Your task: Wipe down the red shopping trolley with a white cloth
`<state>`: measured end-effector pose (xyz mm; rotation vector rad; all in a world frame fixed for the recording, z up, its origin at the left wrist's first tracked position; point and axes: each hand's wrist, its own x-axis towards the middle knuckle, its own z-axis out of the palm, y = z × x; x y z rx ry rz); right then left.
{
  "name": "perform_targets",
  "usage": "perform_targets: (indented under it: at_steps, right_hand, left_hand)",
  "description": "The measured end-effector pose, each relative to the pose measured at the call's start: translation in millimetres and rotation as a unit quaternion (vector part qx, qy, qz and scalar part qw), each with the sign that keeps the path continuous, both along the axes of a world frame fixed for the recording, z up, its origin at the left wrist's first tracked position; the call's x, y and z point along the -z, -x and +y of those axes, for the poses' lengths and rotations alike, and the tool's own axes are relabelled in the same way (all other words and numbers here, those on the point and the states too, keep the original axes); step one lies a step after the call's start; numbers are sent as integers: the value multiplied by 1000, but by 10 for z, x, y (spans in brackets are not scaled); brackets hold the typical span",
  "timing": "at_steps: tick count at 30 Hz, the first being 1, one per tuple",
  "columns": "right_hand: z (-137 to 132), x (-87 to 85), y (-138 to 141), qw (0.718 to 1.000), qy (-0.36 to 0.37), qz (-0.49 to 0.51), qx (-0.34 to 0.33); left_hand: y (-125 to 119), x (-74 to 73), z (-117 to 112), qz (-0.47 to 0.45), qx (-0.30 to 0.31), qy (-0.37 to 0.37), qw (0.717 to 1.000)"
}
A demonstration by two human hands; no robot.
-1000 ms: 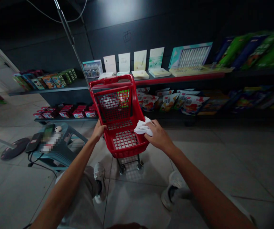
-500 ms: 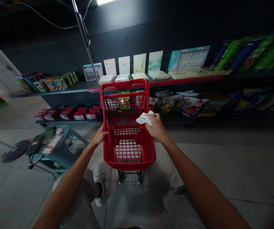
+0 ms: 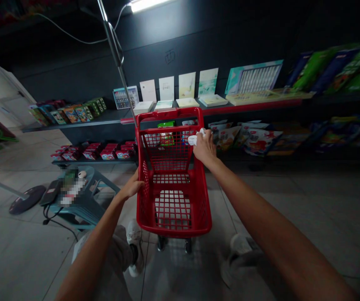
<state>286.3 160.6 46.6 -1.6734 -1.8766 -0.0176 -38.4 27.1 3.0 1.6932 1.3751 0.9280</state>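
In front of me stands a red plastic shopping cart (image 3: 173,230) with mesh walls and small wheels below. My left hand (image 3: 132,186) grips its left rim, thumb over the inside and the other fingers hidden behind the wall. A white cloth (image 3: 192,140) is bunched in my right hand (image 3: 205,147), whose fingers are closed over it. That hand presses the cloth against the upper right edge of the cart, just below the handle (image 3: 170,113).
Behind the cart, a dark shelf (image 3: 245,106) carries books, boxes and bagged snacks (image 3: 263,140). To the left are a stack of grey-blue stools (image 3: 95,205) with devices on top, and a round-based stand (image 3: 27,200). A metal pole (image 3: 121,75) rises behind the cart.
My right hand has slid up along the cart's right side with the cloth, toward the handle. My left hand keeps its hold on the left rim. The view has shifted slightly.
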Motion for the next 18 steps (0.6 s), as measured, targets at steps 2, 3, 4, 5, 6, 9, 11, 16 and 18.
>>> perform_targets:
  at_steps: [2,3,4,5,6,9,11,16,18]
  right_hand:
    - [-51,35,37,1000,-10,4,1]
    - [-92,50,49,1000,-12,1,-1]
    - [-144,61,57,1000,-10,-7,-5]
    - [-207,67,59,1000,-5,-17,-9]
    - [-281,70,58,999,0,-31,-16]
    - [-564,69,37,995,8,-86,-59]
    - [-779,66,16,987,3,-127,-96]
    - [-1123,21,-3,973,0,-169,-157]
    - [-1102,-9,15,973,-10,-151,-176]
  left_hand:
    - [-1,28,24,3,-23,-2,1000]
    - [-10,46,45,-3,-47,2,999]
    - [-21,64,73,-9,-75,5,997]
    - [-34,82,108,-13,-104,4,994]
    - [-45,96,148,-17,-129,-4,992]
    - [-59,105,286,-19,-150,-53,987]
    - [-48,86,372,-21,-150,-74,986]
    - [4,30,477,-17,-159,-59,985]
    - [17,13,468,1,-167,-47,985]
